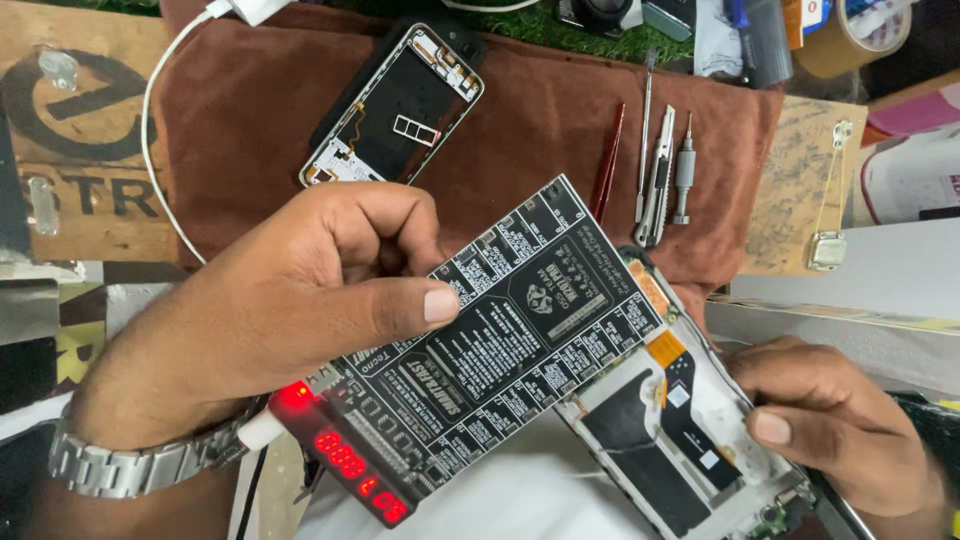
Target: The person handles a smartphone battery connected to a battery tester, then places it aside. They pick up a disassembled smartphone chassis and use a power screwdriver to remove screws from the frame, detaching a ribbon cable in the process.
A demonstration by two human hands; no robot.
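Head cam, looking straight down at the bench. Left hand is gripping a black battery activation board, thumb pressed flat on its top face and the other fingers curled around the edge. The board is tilted on a diagonal, held up off the bench, with a red LED readout glowing at its lower end and a white plug going into that same end. Metal watch on that wrist.

Right hand is pinching an opened smartphone by its right side, thumb on the exposed inside. The phone's upper end touches or tucks just under the board's lower right edge, with an orange flex cable right at that spot.

Further back, a brown cloth covers the far side of the bench. A second stripped phone frame lies near its far left part, and red tweezers, a utility knife and a small screwdriver lie side by side near its right edge. A white cable runs along the cloth's left edge.
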